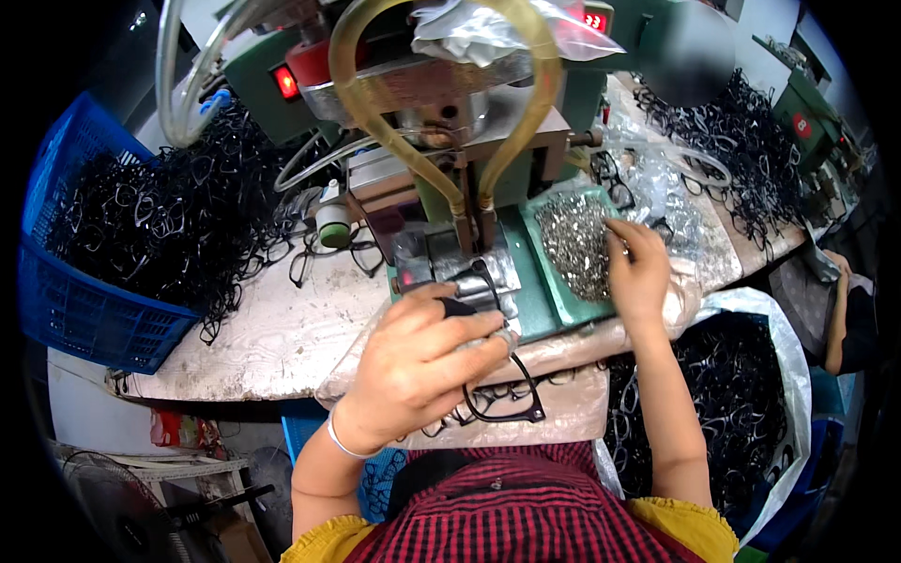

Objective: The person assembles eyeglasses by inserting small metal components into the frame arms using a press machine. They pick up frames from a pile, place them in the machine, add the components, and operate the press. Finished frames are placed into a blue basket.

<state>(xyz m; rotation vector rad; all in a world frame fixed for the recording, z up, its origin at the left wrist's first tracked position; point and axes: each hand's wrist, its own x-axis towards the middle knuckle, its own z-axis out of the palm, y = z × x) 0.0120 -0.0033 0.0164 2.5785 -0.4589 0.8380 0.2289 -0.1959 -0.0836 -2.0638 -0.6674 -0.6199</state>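
Observation:
My left hand [418, 361] is closed on a black glasses frame [497, 418], holding its upper end at the metal fixture [507, 272] of a press-like machine [521, 155]. One rim hangs below my fingers, over the bench's front edge. My right hand [641, 277] reaches over a green tray [587, 316] heaped with small shiny metal parts [572, 246]. Its thumb and forefinger are bent together at the right side of the heap; whatever they pinch is too small to make out.
A blue crate [103, 314] piled with black frames stands at left. More frames [732, 141] are heaped at back right, and a white sack [793, 347] of them sits below right. Yellowish hoses [552, 84] arch over the machine. Another person's arm [835, 314] shows at far right.

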